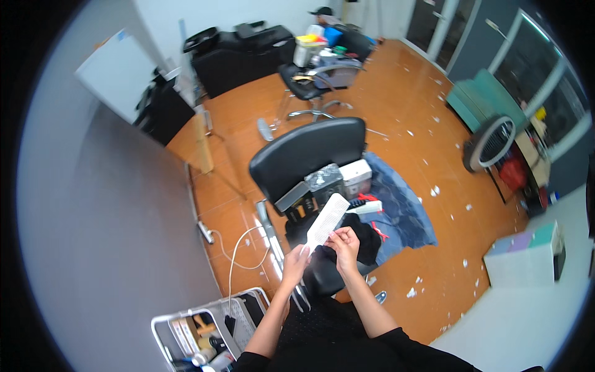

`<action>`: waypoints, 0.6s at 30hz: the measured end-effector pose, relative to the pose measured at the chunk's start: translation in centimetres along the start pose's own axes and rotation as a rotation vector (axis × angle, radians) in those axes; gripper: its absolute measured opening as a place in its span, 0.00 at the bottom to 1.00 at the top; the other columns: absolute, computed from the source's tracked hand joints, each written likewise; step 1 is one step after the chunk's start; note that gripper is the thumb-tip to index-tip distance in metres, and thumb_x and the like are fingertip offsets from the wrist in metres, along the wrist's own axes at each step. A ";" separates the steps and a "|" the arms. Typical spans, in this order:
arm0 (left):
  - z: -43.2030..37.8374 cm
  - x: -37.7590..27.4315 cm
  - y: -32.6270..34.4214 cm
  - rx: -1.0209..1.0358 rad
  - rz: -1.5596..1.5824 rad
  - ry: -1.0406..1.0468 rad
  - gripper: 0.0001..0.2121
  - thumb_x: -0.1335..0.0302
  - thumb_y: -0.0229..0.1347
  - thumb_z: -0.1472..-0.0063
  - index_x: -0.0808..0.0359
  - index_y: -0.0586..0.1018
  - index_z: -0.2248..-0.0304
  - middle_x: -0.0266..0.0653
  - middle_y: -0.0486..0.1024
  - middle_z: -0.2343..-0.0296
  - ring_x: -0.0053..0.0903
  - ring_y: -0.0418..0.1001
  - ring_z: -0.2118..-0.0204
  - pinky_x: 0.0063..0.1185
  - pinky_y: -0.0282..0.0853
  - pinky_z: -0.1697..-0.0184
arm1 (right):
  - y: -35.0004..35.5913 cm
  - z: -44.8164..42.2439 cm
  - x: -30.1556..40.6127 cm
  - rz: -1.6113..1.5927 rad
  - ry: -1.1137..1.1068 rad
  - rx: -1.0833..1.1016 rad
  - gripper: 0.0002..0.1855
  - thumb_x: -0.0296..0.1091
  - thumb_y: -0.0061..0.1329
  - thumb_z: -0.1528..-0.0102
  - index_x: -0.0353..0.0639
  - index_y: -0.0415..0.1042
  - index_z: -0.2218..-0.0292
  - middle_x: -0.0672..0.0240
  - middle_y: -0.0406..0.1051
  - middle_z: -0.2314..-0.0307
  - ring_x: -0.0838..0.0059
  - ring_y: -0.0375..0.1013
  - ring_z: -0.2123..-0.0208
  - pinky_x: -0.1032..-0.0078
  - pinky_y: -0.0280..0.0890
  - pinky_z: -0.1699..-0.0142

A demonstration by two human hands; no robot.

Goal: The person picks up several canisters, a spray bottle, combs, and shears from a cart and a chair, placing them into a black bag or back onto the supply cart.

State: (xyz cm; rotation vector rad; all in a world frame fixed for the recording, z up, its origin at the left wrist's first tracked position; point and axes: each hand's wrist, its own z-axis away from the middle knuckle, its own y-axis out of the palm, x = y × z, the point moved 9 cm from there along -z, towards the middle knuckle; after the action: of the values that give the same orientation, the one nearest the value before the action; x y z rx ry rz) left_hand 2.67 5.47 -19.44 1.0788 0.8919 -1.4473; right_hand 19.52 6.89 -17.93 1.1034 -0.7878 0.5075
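A wide white comb [328,219] slants up and to the right before me. My left hand [296,264] grips its handle end. The fingers of my right hand [344,245] are at the comb's toothed edge; whether they pinch the teeth or only touch them is unclear. Below the comb stands a black salon chair [311,149] with boxes on its seat: a black one [300,207], a plastic-wrapped one [325,181] and a white one [357,176]. Black cloth [367,239], red clips [380,231] and another white comb-like tool [367,207] lie beside them.
A blue patterned cape [399,209] hangs over the chair's right side. A wheeled trolley [186,312] with bottles stands at lower left, near a white cable [232,265]. Behind are a second loaded chair [302,88], a fan [490,142] and a person [325,16]. White scraps [434,190] litter the floor.
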 end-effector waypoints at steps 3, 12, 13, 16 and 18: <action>3.9 -0.9 -4.8 -0.146 0.023 0.020 0.13 0.64 0.46 0.36 0.66 0.74 0.67 0.26 0.67 0.81 0.08 0.59 0.82 0.09 0.52 0.81 | 4.2 2.4 -1.6 0.022 0.105 0.125 0.05 0.22 0.47 0.46 0.38 0.63 0.69 0.58 0.72 0.75 0.70 0.75 0.75 0.75 0.73 0.68; 18.7 -2.2 -16.2 -0.555 0.219 0.126 0.13 0.65 0.45 0.35 0.67 0.74 0.67 0.25 0.63 0.82 0.10 0.58 0.81 0.13 0.54 0.78 | 14.2 10.8 -8.2 0.061 0.295 0.477 0.04 0.21 0.45 0.46 0.38 0.63 0.68 0.56 0.72 0.74 0.66 0.75 0.73 0.70 0.73 0.65; 19.9 -1.8 -17.2 -0.580 0.238 0.136 0.13 0.65 0.45 0.35 0.66 0.74 0.68 0.25 0.64 0.82 0.10 0.58 0.81 0.12 0.53 0.78 | 15.5 12.1 -9.0 0.074 0.313 0.515 0.04 0.22 0.45 0.46 0.38 0.63 0.68 0.56 0.72 0.74 0.66 0.75 0.73 0.70 0.73 0.65; 23.6 0.8 -20.5 -0.668 0.249 0.168 0.12 0.67 0.43 0.34 0.67 0.73 0.69 0.28 0.67 0.82 0.10 0.60 0.83 0.10 0.55 0.80 | 18.9 17.0 -11.7 0.123 0.394 0.594 0.03 0.22 0.45 0.45 0.37 0.63 0.68 0.56 0.72 0.73 0.66 0.75 0.72 0.70 0.73 0.66; 26.0 1.3 -22.0 -0.704 0.285 0.134 0.12 0.68 0.44 0.35 0.67 0.73 0.69 0.28 0.68 0.82 0.10 0.61 0.82 0.11 0.56 0.79 | 20.1 19.7 -14.1 0.141 0.444 0.632 0.03 0.22 0.45 0.45 0.37 0.64 0.67 0.57 0.72 0.73 0.66 0.75 0.72 0.70 0.73 0.65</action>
State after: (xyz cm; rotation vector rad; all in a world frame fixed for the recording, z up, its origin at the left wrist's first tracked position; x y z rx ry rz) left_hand -22.94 -16.06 -13.29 0.7275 1.1699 -0.7329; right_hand -9.72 -3.37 -12.48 1.4432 -0.3114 1.1280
